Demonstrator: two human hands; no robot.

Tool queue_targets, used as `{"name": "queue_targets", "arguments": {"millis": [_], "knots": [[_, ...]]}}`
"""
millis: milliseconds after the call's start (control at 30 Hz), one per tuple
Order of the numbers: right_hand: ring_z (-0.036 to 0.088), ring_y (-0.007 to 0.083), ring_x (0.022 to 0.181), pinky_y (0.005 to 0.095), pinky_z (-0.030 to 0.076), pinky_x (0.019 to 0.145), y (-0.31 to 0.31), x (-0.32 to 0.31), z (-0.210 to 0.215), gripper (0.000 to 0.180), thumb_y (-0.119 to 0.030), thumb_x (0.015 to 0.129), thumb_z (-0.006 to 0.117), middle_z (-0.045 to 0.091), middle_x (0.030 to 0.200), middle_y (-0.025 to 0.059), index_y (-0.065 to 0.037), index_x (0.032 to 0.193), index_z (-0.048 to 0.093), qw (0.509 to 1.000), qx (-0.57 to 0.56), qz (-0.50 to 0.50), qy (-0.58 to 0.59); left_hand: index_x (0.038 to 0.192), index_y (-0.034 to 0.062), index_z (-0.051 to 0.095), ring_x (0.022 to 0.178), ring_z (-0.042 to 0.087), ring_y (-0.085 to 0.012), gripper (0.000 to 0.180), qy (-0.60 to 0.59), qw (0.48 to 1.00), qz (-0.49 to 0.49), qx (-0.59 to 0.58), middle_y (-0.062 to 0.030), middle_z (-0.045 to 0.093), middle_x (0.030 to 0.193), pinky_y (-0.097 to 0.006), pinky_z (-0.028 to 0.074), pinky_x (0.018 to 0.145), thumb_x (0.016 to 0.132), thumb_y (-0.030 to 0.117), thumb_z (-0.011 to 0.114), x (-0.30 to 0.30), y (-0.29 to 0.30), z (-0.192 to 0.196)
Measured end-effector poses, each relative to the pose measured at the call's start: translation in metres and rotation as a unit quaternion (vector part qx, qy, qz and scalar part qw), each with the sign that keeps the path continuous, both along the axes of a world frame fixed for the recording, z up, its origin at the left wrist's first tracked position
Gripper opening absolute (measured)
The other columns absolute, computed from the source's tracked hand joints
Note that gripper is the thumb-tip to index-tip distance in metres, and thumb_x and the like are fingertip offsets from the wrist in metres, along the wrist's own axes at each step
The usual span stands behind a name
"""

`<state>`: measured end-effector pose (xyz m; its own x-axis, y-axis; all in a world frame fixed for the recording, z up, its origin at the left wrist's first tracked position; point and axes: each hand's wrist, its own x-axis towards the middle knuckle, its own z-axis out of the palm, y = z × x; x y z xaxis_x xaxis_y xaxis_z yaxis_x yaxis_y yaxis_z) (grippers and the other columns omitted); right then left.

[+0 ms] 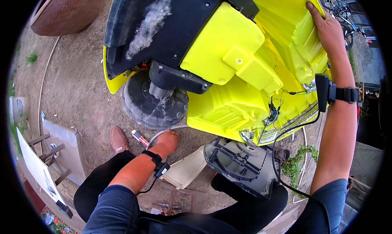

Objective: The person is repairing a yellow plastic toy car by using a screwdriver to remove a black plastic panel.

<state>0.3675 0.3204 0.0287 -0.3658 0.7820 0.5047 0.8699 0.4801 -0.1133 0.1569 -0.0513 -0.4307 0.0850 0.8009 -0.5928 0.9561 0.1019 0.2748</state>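
The right hand (324,25), on an outstretched arm (335,140), grips the edge of the smooth, moulded yellow plastic body (222,42) before the person. The left hand (167,141) reaches low, fingers curled beside a thin grey hose (180,126); whether it grips I cannot tell. Nearby, a dusty black wheel (136,101) has chunky ridges on bare earth (81,66).

- Outdoor yard, prob. a home's, in daylight
- Bare dirt ground (90,87) underfoot, w/ a grass tuft (31,57) far L
- Green leafy plant (301,162) growing nr the R side
- Bicycle (346,21) in bkgd, top R, i.e. household stuff abt
- Pale bucket (18,109) & big round brown tub (73,13) outdoors too, L side
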Motion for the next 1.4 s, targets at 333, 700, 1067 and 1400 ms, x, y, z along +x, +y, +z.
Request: {"name": "queue_targets", "arguments": {"millis": [333, 700, 1067, 1400], "knots": [[0.067, 0.0375, 0.085, 0.0438, 0.050, 0.076, -0.019, -0.010, 0.007, 0.073, -0.072, 0.089, 0.047, 0.069, 0.084, 0.0195, -0.004, 0.101, 0.070, 0.999, -0.040, -0.016, -0.023, 0.102, -0.0004, 0.060, 0.087, 0.067, -0.0404, 0.026, -0.068, 0.992, 0.027, 0.106, -0.0286, 0.061, 0.106, -0.049, 0.055, 0.075, 0.079, 0.010, 0.058, 0.004, -0.001, 0.077], [0.066, 0.0391, 0.098, 0.0485, 0.050, 0.083, -0.049, -0.011, 0.018, 0.061, -0.067, 0.093, 0.042, 0.070, 0.102, 0.0183, -0.015, 0.112, 0.068, 0.990, -0.111, -0.069, -0.050, 0.095, 0.0007, 0.070, 0.091, 0.068, -0.0367, 0.042, 0.048, 0.997, 0.065, 0.011, -0.0198, 0.070, 0.095, -0.048, 0.054, 0.079, 0.086, 0.041, 0.063, -0.022, -0.044, 0.316], [0.062, 0.0445, 0.099, 0.0508, 0.049, 0.085, -0.050, 0.000, 0.031, 0.055, -0.050, 0.097, 0.045, 0.066, 0.104, 0.0262, 0.000, 0.100, 0.067, 0.987, -0.138, 0.005, -0.080, 0.101, 0.0016, 0.063, 0.060, 0.055, -0.0079, 0.032, -0.422, 0.692, 0.493, 0.318, -0.0013, 0.054, 0.066, -0.023, 0.044, 0.053, 0.092, 0.033, 0.066, -0.099, -0.099, 0.458], [0.062, 0.0435, 0.098, 0.0519, 0.048, 0.083, -0.035, 0.015, 0.038, 0.050, -0.047, 0.099, 0.044, 0.066, 0.105, 0.0245, -0.003, 0.101, 0.067, 0.971, -0.173, 0.080, -0.144, 0.118, -0.0005, 0.057, 0.063, 0.058, -0.0094, 0.031, -0.444, 0.681, 0.483, 0.325, -0.0017, 0.059, 0.080, -0.024, 0.046, 0.054, 0.095, 0.021, 0.059, -0.062, -0.052, 0.475]]}}
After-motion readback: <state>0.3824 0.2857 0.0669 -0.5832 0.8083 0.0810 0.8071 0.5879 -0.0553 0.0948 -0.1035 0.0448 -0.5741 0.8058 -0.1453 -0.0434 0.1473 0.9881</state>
